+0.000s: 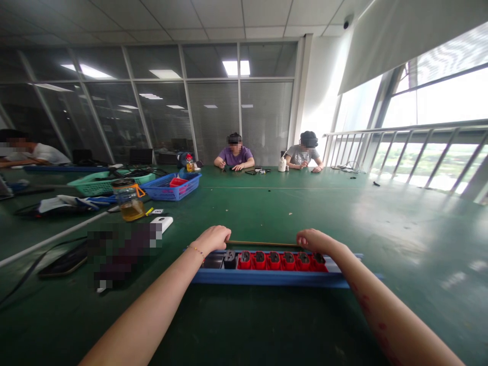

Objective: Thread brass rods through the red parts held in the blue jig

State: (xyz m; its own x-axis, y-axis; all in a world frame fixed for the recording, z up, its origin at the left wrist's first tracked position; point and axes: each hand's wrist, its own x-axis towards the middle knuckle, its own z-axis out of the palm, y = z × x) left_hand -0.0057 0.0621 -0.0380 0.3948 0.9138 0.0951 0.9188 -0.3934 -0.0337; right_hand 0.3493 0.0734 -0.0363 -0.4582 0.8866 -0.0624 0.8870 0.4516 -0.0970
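Two hands at work over the green bench (pixel 396 239). Left hand (pixel 217 238) and right hand (pixel 312 240) well apart, fingers of each curled in, apparently clenched on opposite ends of a thin yellow strip (pixel 263 243); exact pinch hidden. Strip runs nearly straight, along the far side of the blue tray (pixel 285 279); cannot tell if it touches. The wide, two-ended hold probably makes it straight and level with the tray's long side. Inside the tray: six red blocks (pixel 273 262) in a row, a black block (pixel 230 261) at their left; tray walls likely hold the row in order.
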